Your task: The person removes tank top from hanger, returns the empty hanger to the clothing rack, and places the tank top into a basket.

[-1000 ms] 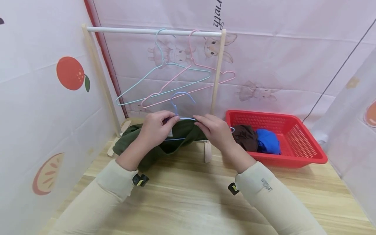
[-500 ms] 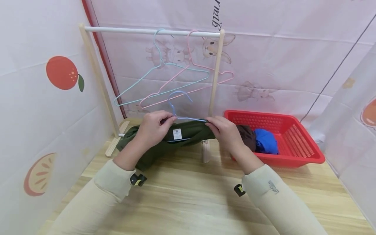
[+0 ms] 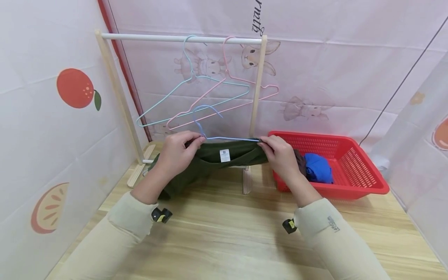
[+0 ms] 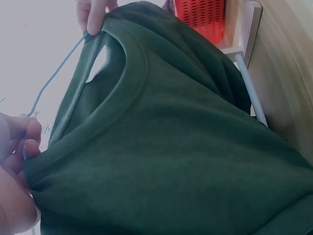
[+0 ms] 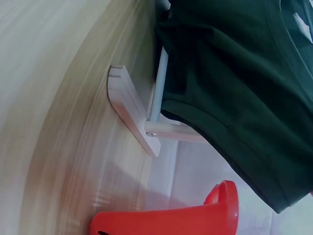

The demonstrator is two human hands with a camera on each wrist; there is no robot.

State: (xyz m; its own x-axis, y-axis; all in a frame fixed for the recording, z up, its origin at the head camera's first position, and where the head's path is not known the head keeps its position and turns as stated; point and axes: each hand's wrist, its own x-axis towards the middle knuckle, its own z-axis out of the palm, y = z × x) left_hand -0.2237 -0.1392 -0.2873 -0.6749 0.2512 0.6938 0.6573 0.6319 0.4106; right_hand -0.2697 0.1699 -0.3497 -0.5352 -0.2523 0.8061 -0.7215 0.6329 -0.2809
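Observation:
A dark green T-shirt (image 4: 161,122) hangs spread between my hands, with a white label (image 3: 224,155) showing inside its neckline. Within it sits a blue wire hanger (image 3: 229,138), its hook pointing up and its shoulder wire running along the back of the collar. My left hand (image 3: 176,153) pinches the hanger just below the hook, at the shirt's neck. Thumb and fingers of my right hand (image 3: 281,157) pinch the collar edge together with the hanger wire, farther right. The hanger's lower parts are mostly hidden by the cloth.
Behind the shirt stands a clothes rack with a white rail (image 3: 147,37); a mint hanger (image 3: 168,95) and a pink hanger (image 3: 206,95) hang from it. On the right, a red basket (image 3: 364,186) holds a blue cloth (image 3: 318,168) and a dark brown one (image 3: 300,161).
My right hand has slid right along the hanger wire, drawing the collar out over it. The left hand and hook have shifted slightly left, and the neckline label has come into clear view.

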